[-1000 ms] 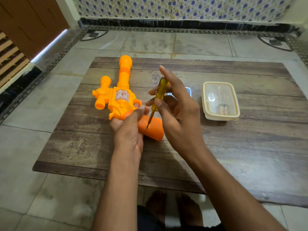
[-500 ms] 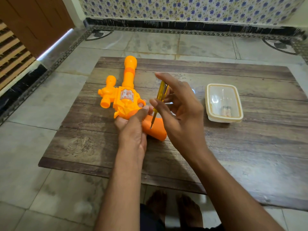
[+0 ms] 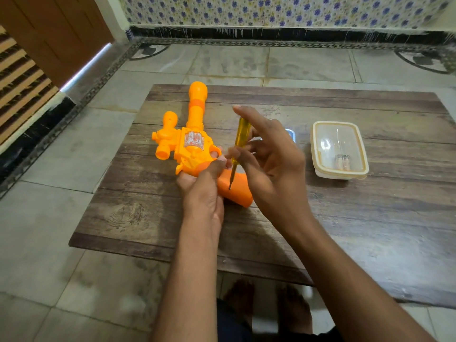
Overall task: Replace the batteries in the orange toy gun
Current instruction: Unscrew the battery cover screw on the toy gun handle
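- The orange toy gun lies on its side on the wooden table, barrel pointing away from the person, grip toward them.
- The left hand holds the gun where body meets grip, fingers curled under it and thumb pressed on top, steadying it.
- The right hand pinches a yellow-handled screwdriver between thumb and fingers (index finger stretched out past the handle top); the tip sits on the gun's grip, seemingly at a screw, though the screw itself is too small to make out.
- Judging by this, the task is at an early stage: the battery cover looks closed, so the screw is being worked and no battery has come out.
- A lidded clear plastic container stands to the right, well apart from the gun, with what look like two batteries inside, probably the replacements.
- Left to do: free the cover, swap the cells, close and screw it back.
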`<action>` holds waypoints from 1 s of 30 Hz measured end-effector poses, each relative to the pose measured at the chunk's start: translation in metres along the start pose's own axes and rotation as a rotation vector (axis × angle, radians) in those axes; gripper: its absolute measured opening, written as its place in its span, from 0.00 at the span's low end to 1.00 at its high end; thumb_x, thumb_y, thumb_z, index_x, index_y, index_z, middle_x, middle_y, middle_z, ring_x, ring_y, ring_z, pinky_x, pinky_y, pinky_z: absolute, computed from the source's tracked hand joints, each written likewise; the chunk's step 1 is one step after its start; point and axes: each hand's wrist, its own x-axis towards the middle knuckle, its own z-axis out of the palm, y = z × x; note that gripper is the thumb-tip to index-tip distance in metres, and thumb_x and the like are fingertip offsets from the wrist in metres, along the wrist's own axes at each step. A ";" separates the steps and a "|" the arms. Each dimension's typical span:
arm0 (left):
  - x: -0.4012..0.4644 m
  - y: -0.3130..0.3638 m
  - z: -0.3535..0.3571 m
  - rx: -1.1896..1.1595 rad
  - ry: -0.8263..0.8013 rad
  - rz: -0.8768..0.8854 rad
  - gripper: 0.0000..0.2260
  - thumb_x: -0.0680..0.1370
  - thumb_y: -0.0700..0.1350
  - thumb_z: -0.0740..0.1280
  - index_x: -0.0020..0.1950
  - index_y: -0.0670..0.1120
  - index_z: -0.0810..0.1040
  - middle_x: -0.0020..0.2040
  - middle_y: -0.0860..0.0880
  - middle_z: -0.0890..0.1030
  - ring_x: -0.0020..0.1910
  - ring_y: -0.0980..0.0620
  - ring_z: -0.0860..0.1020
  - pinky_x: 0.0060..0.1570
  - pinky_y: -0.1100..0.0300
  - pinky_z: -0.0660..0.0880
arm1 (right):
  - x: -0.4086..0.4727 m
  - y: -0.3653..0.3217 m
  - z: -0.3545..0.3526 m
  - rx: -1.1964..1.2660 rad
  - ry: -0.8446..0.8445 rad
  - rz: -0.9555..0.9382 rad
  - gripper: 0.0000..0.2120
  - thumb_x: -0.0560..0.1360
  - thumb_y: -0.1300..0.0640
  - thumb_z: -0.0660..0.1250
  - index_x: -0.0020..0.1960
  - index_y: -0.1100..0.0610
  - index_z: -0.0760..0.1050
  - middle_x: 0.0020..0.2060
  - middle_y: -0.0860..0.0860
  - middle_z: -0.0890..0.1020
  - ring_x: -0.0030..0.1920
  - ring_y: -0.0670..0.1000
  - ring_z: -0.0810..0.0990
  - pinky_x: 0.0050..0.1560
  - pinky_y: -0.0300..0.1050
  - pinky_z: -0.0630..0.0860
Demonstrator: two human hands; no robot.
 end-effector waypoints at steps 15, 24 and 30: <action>0.003 0.001 -0.001 -0.009 -0.019 -0.011 0.17 0.74 0.25 0.70 0.49 0.47 0.79 0.46 0.43 0.85 0.40 0.47 0.85 0.61 0.33 0.79 | 0.000 0.004 -0.003 0.105 -0.016 0.042 0.27 0.78 0.76 0.62 0.74 0.60 0.71 0.54 0.58 0.80 0.49 0.57 0.86 0.52 0.61 0.83; 0.000 0.003 0.000 -0.014 -0.010 -0.011 0.18 0.74 0.24 0.68 0.47 0.47 0.78 0.39 0.48 0.86 0.44 0.46 0.84 0.63 0.35 0.78 | 0.002 -0.001 -0.004 -0.033 0.001 -0.012 0.26 0.77 0.68 0.72 0.73 0.59 0.74 0.49 0.56 0.78 0.46 0.54 0.82 0.47 0.49 0.83; -0.002 0.004 -0.001 0.001 -0.008 -0.006 0.17 0.74 0.25 0.70 0.46 0.48 0.78 0.41 0.47 0.86 0.46 0.43 0.84 0.61 0.34 0.78 | 0.000 -0.003 -0.004 0.002 -0.013 -0.018 0.23 0.77 0.66 0.72 0.71 0.59 0.75 0.56 0.53 0.80 0.48 0.55 0.83 0.47 0.51 0.83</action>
